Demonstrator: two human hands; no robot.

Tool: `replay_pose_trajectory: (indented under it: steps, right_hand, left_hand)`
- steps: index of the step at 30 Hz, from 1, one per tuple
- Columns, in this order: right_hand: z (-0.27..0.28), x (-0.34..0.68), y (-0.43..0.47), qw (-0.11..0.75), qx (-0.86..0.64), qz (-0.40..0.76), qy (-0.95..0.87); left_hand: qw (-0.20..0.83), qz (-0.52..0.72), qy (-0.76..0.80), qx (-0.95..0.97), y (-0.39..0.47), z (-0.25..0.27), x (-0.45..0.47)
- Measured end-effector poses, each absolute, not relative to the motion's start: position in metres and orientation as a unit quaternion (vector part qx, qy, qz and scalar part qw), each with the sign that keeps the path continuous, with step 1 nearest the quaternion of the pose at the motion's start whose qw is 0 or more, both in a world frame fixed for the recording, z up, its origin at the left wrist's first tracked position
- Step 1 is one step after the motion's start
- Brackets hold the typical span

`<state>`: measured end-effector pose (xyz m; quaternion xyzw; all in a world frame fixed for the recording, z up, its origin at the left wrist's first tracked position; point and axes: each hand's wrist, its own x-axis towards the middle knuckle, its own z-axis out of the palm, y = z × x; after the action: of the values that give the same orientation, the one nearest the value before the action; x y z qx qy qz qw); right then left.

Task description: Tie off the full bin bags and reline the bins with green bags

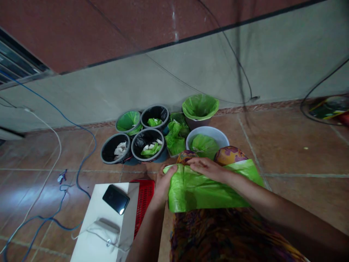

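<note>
A bright green plastic bag (207, 193) lies flattened across my lap, over the patterned cloth I wear. My left hand (165, 178) grips its left edge, thumb on top and the other fingers mostly hidden. Stretched over the upper part of the bag, my right hand (204, 167) rests flat with its fingers extended. Just beyond my knees stands a pale basin (222, 136) with green plastic inside. Beside it is a heap of crumpled green plastic (174, 140).
Several bins stand by the wall, among them a green-lined bin (200, 105) and a black-lined bin (148, 145). To my left, a white box (91, 222) carries a phone (116, 199) and a white cabled device (106, 229), beside a red basket (144, 193). A blue hose (81, 163) crosses the floor.
</note>
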<state>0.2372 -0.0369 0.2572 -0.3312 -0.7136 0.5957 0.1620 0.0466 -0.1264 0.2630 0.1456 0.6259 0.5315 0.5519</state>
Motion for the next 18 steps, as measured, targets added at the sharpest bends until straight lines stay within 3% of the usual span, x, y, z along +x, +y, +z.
replay_pose_trajectory:
  steps: [5,9,13,18]
  right_hand:
    - [0.286,0.248,-0.04,0.095,-0.339,0.535,-0.768]
    - [0.297,0.244,-0.068,0.113,-0.427,0.345,-0.828]
    - [0.269,0.232,-0.098,0.15,-0.492,0.223,-0.828]
    - [0.221,0.228,-0.108,0.145,-0.528,0.231,-0.804]
  left_hand:
    - [0.565,0.531,0.619,0.123,-0.127,0.275,0.047]
    - [0.582,0.534,0.602,0.121,-0.13,0.28,0.048]
    - [0.577,0.543,0.6,0.11,-0.133,0.276,0.05]
    - [0.598,0.547,0.579,0.091,-0.135,0.26,0.047]
